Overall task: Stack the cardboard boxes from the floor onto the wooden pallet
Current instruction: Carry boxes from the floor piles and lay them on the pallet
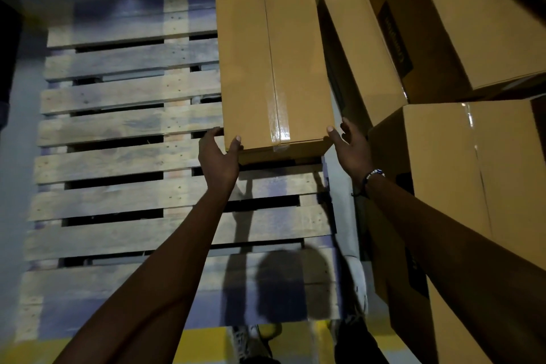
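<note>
A long taped cardboard box [266,53] lies lengthwise along the right side of the wooden pallet [127,127]. My left hand [217,158] grips its near left corner, thumb on the top face and fingers along the left side. At the near right corner is my right hand [351,151]: the thumb tip touches the box and the fingers are spread away from it. Shadow hides whether the near end of the box rests flat on the slats.
Several more cardboard boxes crowd the floor to the right: a narrow one [363,50], a large tilted one [455,18] and a big near one [478,174]. A yellow floor line [201,343] runs along the pallet's near edge, by my shoes [359,284].
</note>
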Motion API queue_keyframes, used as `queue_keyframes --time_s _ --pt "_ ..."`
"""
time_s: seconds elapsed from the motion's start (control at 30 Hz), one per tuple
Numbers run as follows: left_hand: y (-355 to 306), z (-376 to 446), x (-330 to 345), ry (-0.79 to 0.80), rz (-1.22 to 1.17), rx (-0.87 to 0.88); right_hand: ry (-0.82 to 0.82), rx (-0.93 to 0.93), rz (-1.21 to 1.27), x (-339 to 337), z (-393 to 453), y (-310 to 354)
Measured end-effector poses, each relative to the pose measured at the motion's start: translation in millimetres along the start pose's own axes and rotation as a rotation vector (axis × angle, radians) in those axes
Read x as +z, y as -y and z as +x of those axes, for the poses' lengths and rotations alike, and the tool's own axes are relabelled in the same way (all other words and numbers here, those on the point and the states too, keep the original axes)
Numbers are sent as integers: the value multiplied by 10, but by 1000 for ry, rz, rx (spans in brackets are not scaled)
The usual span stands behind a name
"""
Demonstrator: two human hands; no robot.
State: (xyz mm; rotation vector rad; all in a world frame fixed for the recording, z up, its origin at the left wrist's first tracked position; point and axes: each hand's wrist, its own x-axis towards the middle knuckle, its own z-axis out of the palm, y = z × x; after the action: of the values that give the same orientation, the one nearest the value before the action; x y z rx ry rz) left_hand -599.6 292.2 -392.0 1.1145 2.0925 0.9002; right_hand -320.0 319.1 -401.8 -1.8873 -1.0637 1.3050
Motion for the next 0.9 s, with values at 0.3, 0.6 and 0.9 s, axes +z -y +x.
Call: queue_keyframes --time_s 0.3,0.6,0.9 --pt "-818 -717 -502 187 -25 212 -36 21 155 -570 -1092 516" --pt "-1699 -1885 -710 381 -133 171 -254 72 101 -1682 -2588 691" --pt "-1839 -3053 -163 557 -114 98 -352 158 37 -3019 -3041 28"
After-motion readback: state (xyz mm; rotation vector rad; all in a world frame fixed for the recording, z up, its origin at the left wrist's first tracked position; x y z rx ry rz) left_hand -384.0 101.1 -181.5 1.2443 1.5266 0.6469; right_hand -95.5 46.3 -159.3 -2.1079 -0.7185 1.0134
